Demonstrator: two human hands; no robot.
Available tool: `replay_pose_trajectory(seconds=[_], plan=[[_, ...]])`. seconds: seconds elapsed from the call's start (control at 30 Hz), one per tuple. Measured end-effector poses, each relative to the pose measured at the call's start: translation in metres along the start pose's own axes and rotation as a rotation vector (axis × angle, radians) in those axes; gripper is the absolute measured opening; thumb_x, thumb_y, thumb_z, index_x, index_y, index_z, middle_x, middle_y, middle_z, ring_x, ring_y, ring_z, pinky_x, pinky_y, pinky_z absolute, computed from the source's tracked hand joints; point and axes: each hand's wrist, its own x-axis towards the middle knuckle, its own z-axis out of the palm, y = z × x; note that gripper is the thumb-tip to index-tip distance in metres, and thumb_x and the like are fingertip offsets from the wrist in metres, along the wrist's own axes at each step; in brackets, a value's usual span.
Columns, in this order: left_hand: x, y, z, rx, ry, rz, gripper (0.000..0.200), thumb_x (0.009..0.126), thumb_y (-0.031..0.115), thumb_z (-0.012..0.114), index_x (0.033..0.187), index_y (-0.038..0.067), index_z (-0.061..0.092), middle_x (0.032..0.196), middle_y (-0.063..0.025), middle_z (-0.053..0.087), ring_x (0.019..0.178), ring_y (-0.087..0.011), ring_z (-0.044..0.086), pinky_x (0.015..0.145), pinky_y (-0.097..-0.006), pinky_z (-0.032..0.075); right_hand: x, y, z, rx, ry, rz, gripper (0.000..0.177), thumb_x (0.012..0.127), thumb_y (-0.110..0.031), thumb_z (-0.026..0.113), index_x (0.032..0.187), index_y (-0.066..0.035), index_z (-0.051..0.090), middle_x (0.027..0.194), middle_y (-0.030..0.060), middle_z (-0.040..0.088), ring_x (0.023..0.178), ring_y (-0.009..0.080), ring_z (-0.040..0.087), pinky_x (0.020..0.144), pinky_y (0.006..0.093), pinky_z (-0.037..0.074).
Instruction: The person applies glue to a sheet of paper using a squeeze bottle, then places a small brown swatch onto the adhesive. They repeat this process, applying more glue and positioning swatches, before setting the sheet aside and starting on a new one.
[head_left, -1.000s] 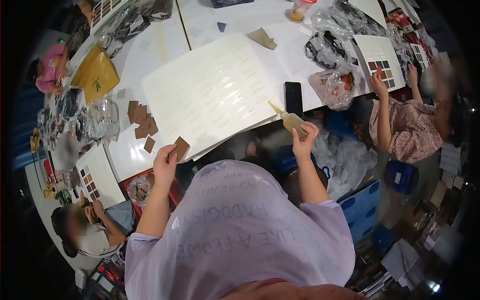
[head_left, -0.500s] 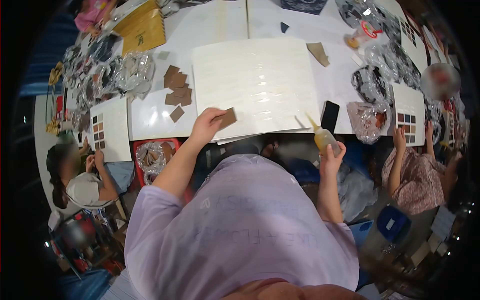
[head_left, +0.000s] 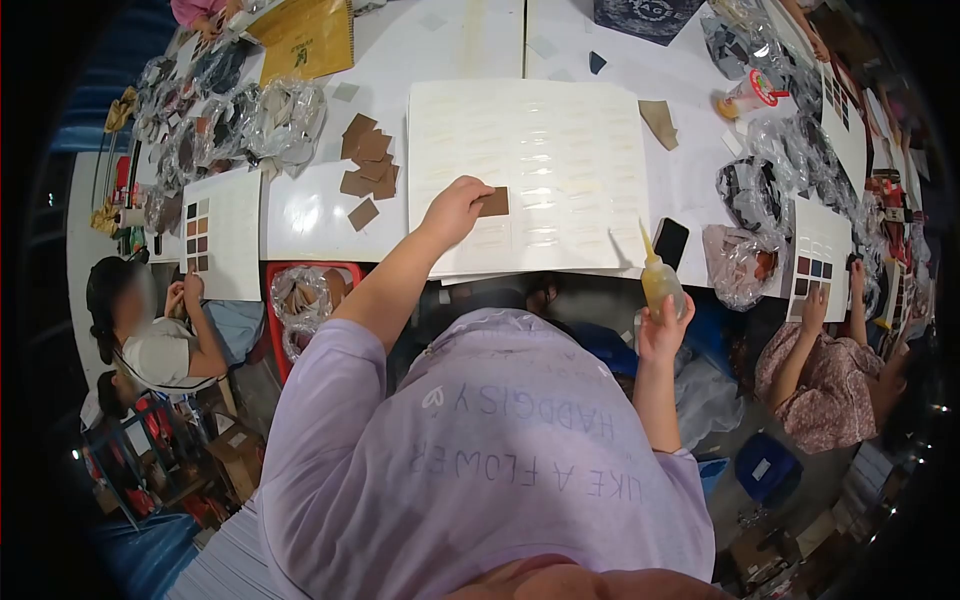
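Observation:
My left hand (head_left: 455, 212) pinches a small brown swatch (head_left: 495, 202) by its left end, over the lower left part of a large white sheet (head_left: 590, 130). Rows of shiny glue streaks run across that sheet. Raised at the table's near edge, my right hand (head_left: 665, 328) is wrapped round a squeeze bottle (head_left: 660, 285) of yellowish glue, its pointed nozzle upward. Left of the sheet lies a loose pile of brown swatches (head_left: 372, 160), with a single one apart from it.
A black phone (head_left: 670, 242) lies right of the sheet. Plastic bags of scraps (head_left: 285, 120) crowd both sides. A red crate (head_left: 282, 345) stands below the table edge. People sit at left and right with swatch cards (head_left: 225, 215). A drink cup (head_left: 745, 95) stands at the back right.
My left hand has carried the brown swatch up and to the right, from the sheet's lower left edge onto its glue rows. The right hand still holds the bottle.

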Motion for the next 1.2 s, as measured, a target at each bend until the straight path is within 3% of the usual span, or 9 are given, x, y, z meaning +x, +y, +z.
replay_pose_trajectory(seconds=[0.53, 0.73, 0.83, 0.93, 0.97, 1.07, 1.1, 1.13, 1.2], plan=[[0.002, -0.002, 0.008, 0.058, 0.01, 0.01, 0.027, 0.081, 0.0, 0.056, 0.106, 0.006, 0.062, 0.106, -0.0107, 0.056, 0.098, -0.0279, 0.056, 0.084, -0.0323, 0.046, 0.001, 0.01, 0.002, -0.02, 0.012, 0.053, 0.04, 0.085, -0.015, 0.065, 0.115, -0.021, 0.04, 0.111, 0.0035, 0.051, 0.09, 0.0204, 0.055, 0.061, 0.0308, 0.047], [0.003, 0.014, -0.004, 0.36, -0.075, 0.053, 0.029, 0.079, 0.008, 0.062, 0.107, 0.01, 0.062, 0.112, -0.0078, 0.055, 0.108, -0.0264, 0.051, 0.091, -0.0358, 0.042, 0.009, 0.009, 0.0, -0.032, -0.015, 0.055, 0.039, 0.088, -0.016, 0.062, 0.118, -0.022, 0.038, 0.113, 0.0019, 0.049, 0.093, 0.0186, 0.052, 0.064, 0.0324, 0.046], [-0.009, 0.02, -0.001, 0.524, 0.069, 0.083, 0.039, 0.078, 0.019, 0.065, 0.116, 0.014, 0.058, 0.128, -0.0075, 0.048, 0.124, -0.0274, 0.039, 0.101, -0.0469, 0.031, 0.023, 0.003, 0.001, 0.013, -0.012, 0.034, 0.043, 0.088, -0.015, 0.062, 0.121, -0.022, 0.035, 0.117, 0.0049, 0.048, 0.097, 0.0214, 0.053, 0.067, 0.0338, 0.048], [-0.029, 0.036, 0.013, 0.625, -0.021, 0.095, 0.055, 0.079, 0.036, 0.063, 0.128, 0.016, 0.049, 0.142, -0.0086, 0.034, 0.135, -0.0291, 0.025, 0.106, -0.0577, 0.017, 0.049, -0.007, 0.02, 0.095, -0.013, 0.007, 0.047, 0.089, -0.016, 0.06, 0.125, -0.023, 0.032, 0.122, 0.0071, 0.047, 0.105, 0.0247, 0.051, 0.077, 0.0394, 0.047], [-0.032, 0.043, 0.017, 0.639, -0.146, -0.017, 0.07, 0.079, 0.052, 0.057, 0.137, 0.017, 0.038, 0.148, -0.0101, 0.024, 0.138, -0.0294, 0.017, 0.106, -0.0618, 0.009, 0.06, -0.009, 0.029, 0.126, -0.018, 0.0, 0.048, 0.09, -0.016, 0.059, 0.127, -0.023, 0.03, 0.124, 0.0075, 0.046, 0.107, 0.0256, 0.05, 0.081, 0.0419, 0.046], [-0.041, 0.048, 0.025, 0.673, -0.14, -0.036, 0.076, 0.081, 0.061, 0.048, 0.141, 0.016, 0.033, 0.149, -0.0104, 0.024, 0.138, -0.0294, 0.018, 0.106, -0.0612, 0.011, 0.096, -0.01, 0.045, 0.223, -0.052, 0.039, 0.049, 0.091, -0.02, 0.057, 0.131, -0.025, 0.027, 0.129, 0.007, 0.044, 0.114, 0.0276, 0.046, 0.092, 0.0493, 0.038], [-0.04, 0.052, 0.02, 0.631, -0.173, -0.063, 0.079, 0.081, 0.061, 0.049, 0.142, 0.016, 0.029, 0.149, -0.0111, 0.023, 0.138, -0.0316, 0.016, 0.106, -0.0621, 0.01, 0.122, -0.001, 0.032, 0.181, -0.14, 0.047, 0.069, 0.089, -0.023, 0.061, 0.137, -0.028, 0.011, 0.125, 0.0039, 0.048, 0.106, 0.0293, 0.052, 0.091, 0.0518, 0.038], [-0.038, 0.052, 0.017, 0.566, -0.188, -0.054, 0.079, 0.082, 0.061, 0.049, 0.143, 0.015, 0.028, 0.149, -0.0115, 0.023, 0.138, -0.032, 0.016, 0.106, -0.0621, 0.01, 0.129, 0.0, 0.042, 0.131, -0.091, 0.05, 0.06, 0.089, -0.026, 0.059, 0.137, -0.025, 0.022, 0.122, 0.0044, 0.051, 0.104, 0.0263, 0.053, 0.091, 0.0504, 0.038], [-0.04, 0.046, 0.007, 0.441, -0.194, -0.057, 0.08, 0.082, 0.059, 0.049, 0.144, 0.014, 0.024, 0.149, -0.0122, 0.023, 0.139, -0.0327, 0.015, 0.106, -0.0621, 0.01, 0.173, 0.017, 0.024, 0.106, -0.216, 0.102, 0.047, 0.089, -0.03, 0.057, 0.13, -0.019, 0.037, 0.121, 0.0048, 0.054, 0.105, 0.0232, 0.054, 0.092, 0.0501, 0.039]])
